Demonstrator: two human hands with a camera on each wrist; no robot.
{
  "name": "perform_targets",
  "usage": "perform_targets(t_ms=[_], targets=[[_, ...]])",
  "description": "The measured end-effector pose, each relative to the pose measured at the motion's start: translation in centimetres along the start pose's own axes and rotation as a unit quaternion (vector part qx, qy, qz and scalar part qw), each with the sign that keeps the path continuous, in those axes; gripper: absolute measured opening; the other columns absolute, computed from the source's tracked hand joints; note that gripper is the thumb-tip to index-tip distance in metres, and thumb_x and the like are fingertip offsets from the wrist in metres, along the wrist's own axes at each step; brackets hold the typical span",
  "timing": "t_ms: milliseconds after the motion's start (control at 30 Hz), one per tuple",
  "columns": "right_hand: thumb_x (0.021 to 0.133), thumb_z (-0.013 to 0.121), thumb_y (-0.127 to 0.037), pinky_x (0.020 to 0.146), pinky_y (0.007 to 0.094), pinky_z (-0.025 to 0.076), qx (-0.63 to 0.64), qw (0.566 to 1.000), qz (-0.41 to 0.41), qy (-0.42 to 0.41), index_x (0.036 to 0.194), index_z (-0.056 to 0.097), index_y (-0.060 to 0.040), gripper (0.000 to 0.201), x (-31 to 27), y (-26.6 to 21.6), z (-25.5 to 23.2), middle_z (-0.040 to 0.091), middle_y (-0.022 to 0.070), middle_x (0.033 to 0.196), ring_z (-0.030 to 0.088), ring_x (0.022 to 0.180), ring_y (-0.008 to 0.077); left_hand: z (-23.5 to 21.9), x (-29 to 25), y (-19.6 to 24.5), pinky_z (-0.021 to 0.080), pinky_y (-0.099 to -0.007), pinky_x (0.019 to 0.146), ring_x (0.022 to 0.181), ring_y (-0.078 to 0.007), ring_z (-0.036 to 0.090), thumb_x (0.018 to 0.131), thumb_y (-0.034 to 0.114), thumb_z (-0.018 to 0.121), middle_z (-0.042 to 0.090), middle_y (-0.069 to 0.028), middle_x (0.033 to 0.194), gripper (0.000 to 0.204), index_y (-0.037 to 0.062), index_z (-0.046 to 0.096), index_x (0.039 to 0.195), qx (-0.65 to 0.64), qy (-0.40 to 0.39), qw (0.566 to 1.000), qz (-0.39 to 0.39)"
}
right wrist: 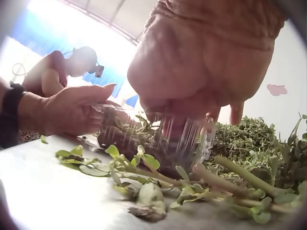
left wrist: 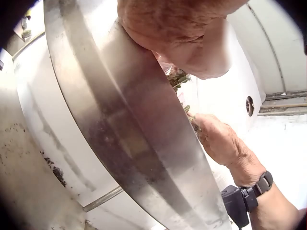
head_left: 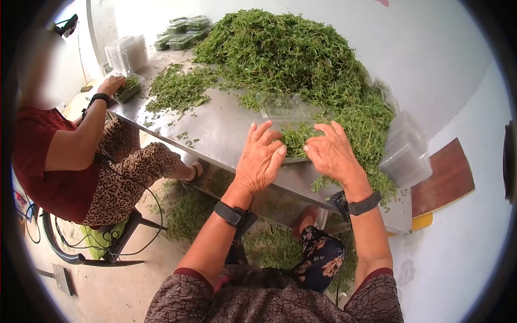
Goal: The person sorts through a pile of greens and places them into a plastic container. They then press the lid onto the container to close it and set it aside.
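Observation:
A clear plastic container point(right wrist: 184, 143) with green leafy stems point(head_left: 293, 141) inside stands near the table's front edge, its clear lid point(head_left: 283, 106) tilted open on the far side. My left hand point(head_left: 262, 156) holds the container's left side, fingers bent and thumb raised, as the right wrist view also shows the left hand point(right wrist: 72, 109). On the right side, my right hand point(head_left: 335, 153) has its fingers bent over the rim, with a thumb or finger down inside against the greens. Both palms partly hide the container in the wrist views.
A large heap of greens point(head_left: 285, 54) covers the back and right, a smaller pile point(head_left: 180, 86) lies left. Stacked clear containers point(head_left: 406, 151) stand right, more point(head_left: 126, 54) at left. Filled packs point(head_left: 183, 31) sit behind. A seated person point(head_left: 59, 151) handles another container point(head_left: 129, 89).

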State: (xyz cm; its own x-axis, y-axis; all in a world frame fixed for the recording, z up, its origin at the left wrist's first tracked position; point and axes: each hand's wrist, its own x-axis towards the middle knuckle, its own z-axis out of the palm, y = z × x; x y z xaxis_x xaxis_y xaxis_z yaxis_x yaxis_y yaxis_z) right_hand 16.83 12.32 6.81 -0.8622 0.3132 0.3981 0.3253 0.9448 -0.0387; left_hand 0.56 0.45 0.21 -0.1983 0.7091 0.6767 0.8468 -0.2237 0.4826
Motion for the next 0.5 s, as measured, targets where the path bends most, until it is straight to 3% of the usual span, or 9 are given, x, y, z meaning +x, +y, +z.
perform_targets(t_ms=[100,200,267,400,500], targets=[[0.089,0.054,-0.024,0.108,0.0537,0.027,-0.013,0.999,0.016,-0.046,0.080,0.072,-0.0053,0.027,-0.3,-0.2,-0.6,0.070,0.0090,0.093,0.051,0.117,0.0326,-0.2,-0.1,0.0,0.016,-0.0519,0.114,0.133,-0.0336,0.035,0.097,0.028,0.037,0.055,-0.0107,0.118,0.035,0.0076,0.065,0.096,-0.019,-0.024,1.000,-0.007],[0.089,0.056,-0.026,0.108,0.0523,0.026,0.038,0.999,0.002,0.004,0.090,0.073,-0.0072,0.025,-0.7,0.3,-1.0,0.069,0.0080,0.106,0.048,0.121,0.0324,-0.4,-0.3,-0.2,0.019,-0.0495,0.114,0.135,-0.0336,0.033,0.098,0.032,0.033,0.052,-0.0135,0.127,0.040,0.0065,0.062,0.108,-0.078,0.046,0.996,-0.007],[0.089,0.058,-0.026,0.108,0.0508,0.027,0.043,0.998,-0.007,0.054,0.099,0.072,-0.0082,0.025,-1.0,0.2,-2.3,0.066,0.0068,0.115,0.046,0.123,0.0320,-0.2,-0.4,-0.4,0.022,-0.0467,0.112,0.136,-0.0336,0.031,0.098,0.035,0.028,0.047,-0.0157,0.135,0.047,0.0046,0.057,0.118,-0.175,0.115,0.977,-0.048],[0.088,0.060,-0.025,0.107,0.0500,0.028,0.081,0.995,0.008,0.055,0.102,0.071,-0.0086,0.024,-1.3,0.0,-3.4,0.068,0.0064,0.112,0.048,0.121,0.0317,-0.3,-0.4,-0.4,0.027,-0.0442,0.110,0.132,-0.0377,0.036,0.097,0.027,0.034,0.048,-0.0179,0.132,0.039,0.0038,0.058,0.117,-0.191,0.136,0.971,-0.052],[0.088,0.059,-0.024,0.107,0.0490,0.029,0.082,0.996,-0.026,0.034,0.098,0.072,-0.0083,0.022,-1.3,-0.5,-2.9,0.069,0.0061,0.107,0.050,0.118,0.0324,-0.4,-0.4,-0.5,0.027,-0.0452,0.110,0.131,-0.0383,0.036,0.096,0.026,0.034,0.049,-0.0183,0.131,0.039,0.0038,0.059,0.116,-0.162,0.121,0.979,-0.033]])
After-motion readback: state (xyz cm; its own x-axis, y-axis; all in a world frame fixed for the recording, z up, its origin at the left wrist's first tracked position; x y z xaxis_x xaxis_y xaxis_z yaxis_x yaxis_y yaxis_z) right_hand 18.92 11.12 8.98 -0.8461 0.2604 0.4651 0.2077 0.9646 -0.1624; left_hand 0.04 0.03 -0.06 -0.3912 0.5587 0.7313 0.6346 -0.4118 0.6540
